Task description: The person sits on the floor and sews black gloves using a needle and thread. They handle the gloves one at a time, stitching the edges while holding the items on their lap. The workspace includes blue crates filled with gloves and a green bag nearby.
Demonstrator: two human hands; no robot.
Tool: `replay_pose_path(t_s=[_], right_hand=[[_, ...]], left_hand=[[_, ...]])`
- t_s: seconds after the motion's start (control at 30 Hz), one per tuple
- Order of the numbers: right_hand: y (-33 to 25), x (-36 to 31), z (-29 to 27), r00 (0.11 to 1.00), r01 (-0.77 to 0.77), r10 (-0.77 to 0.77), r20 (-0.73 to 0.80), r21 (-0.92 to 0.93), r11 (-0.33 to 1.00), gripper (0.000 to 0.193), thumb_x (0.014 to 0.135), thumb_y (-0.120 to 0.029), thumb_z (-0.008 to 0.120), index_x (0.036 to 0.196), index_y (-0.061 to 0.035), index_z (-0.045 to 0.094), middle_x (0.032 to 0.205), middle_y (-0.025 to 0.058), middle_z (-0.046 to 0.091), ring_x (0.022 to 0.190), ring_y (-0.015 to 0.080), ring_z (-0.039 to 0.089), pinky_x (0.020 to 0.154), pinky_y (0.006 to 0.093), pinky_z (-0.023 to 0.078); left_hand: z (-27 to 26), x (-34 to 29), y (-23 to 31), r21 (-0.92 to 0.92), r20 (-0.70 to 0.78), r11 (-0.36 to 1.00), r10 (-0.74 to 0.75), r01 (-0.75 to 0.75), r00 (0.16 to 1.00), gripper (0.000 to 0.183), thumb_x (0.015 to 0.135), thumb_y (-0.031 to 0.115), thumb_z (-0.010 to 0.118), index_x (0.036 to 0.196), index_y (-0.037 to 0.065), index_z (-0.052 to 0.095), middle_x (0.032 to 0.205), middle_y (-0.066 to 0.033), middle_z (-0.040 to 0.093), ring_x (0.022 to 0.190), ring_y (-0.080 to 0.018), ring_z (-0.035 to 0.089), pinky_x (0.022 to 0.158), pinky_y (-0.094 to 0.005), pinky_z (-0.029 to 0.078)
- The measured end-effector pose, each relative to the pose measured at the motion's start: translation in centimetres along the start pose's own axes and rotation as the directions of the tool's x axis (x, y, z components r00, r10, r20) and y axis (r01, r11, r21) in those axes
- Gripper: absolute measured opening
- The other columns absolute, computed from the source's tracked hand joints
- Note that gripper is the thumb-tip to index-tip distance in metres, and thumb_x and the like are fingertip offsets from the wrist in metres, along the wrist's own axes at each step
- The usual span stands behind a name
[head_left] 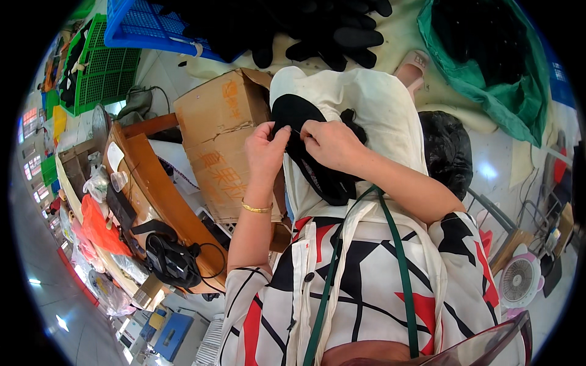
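A black cloth slipper (298,108) lies on the white apron (381,91) over my lap, its rounded end pointing away from me. My left hand (267,145) pinches the slipper's left edge between thumb and fingers. From the right, my right hand (334,145) reaches across it, thumb and forefinger drawn together close to the left fingertips. Whether a needle or thread is between those right fingers is too small to make out. Part of the slipper is covered by my right hand, and more black material shows behind that wrist.
Black slippers (357,38) are heaped ahead beside a blue crate (146,27). A cardboard box (210,140) stands at my left, near a wooden table (162,183). To the right are a green sack (531,104), a black plastic bag (448,152) and a fan (519,277).
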State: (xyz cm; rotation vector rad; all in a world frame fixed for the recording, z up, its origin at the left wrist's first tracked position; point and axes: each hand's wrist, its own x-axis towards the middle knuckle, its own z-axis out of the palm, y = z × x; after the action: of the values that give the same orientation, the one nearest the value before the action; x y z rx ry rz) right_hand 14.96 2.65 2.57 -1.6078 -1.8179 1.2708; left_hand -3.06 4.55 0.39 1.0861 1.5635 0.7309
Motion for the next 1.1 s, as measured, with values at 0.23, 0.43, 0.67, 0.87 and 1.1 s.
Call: replay_pose_path(t_s=[0.23,0.43,0.67,0.87,1.1], right_hand=[[-0.3,0.6,0.6,0.999,0.025,-0.018,0.043,-0.170,0.985,0.014,0.084,-0.012,0.056,0.091,-0.0004,0.055,0.072,0.0207,0.066,0.072,0.0386,0.067,0.063,0.0495,0.052],[-1.1,-0.8,1.0,0.993,0.119,-0.116,0.027,-0.322,0.939,0.016,0.084,-0.010,0.057,0.094,-0.0029,0.046,0.067,0.0163,0.065,0.062,0.0352,0.066,0.052,0.0459,0.050],[-0.5,-1.3,2.0,0.942,0.250,-0.317,-0.111,-0.399,0.882,0.013,0.084,-0.008,0.056,0.091,-0.0050,0.046,0.063,0.0102,0.060,0.056,0.0304,0.063,0.045,0.0413,0.047],[-0.8,-1.5,0.5,0.961,0.247,-0.275,-0.002,-0.431,0.868,0.014,0.084,-0.009,0.055,0.096,-0.0056,0.048,0.067,0.0105,0.063,0.062,0.0298,0.066,0.052,0.0422,0.050],[-0.5,-1.2,-0.6,0.964,0.265,-0.258,0.070,-0.380,0.886,0.014,0.084,-0.009,0.055,0.096,-0.0054,0.050,0.068,0.0119,0.064,0.064,0.0321,0.066,0.054,0.0440,0.050]], left_hand=[[-0.5,0.5,0.3,0.113,0.053,0.993,-0.030,0.023,0.998,0.021,0.084,0.020,0.070,0.081,-0.001,0.066,0.064,-0.0002,0.061,0.058,-0.0056,0.051,0.052,-0.0226,0.042],[-1.7,0.7,2.4,-0.041,0.198,0.964,-0.251,0.264,0.948,0.017,0.085,0.019,0.067,0.077,0.005,0.063,0.067,-0.0010,0.062,0.057,-0.0074,0.056,0.050,-0.0220,0.045],[-2.5,0.4,3.6,-0.087,0.326,0.946,-0.268,0.311,0.907,0.013,0.086,0.019,0.066,0.079,0.008,0.063,0.069,0.0002,0.062,0.057,-0.0062,0.056,0.052,-0.0202,0.046],[-2.3,-0.1,3.3,-0.129,0.298,0.946,-0.249,0.298,0.921,0.012,0.086,0.018,0.067,0.078,0.010,0.063,0.069,0.0028,0.061,0.057,-0.0049,0.054,0.053,-0.0200,0.044],[-2.2,-0.2,3.1,-0.150,0.302,0.948,-0.225,0.279,0.926,0.012,0.085,0.017,0.067,0.076,0.011,0.062,0.069,0.0044,0.060,0.058,-0.0038,0.052,0.053,-0.0198,0.042]])
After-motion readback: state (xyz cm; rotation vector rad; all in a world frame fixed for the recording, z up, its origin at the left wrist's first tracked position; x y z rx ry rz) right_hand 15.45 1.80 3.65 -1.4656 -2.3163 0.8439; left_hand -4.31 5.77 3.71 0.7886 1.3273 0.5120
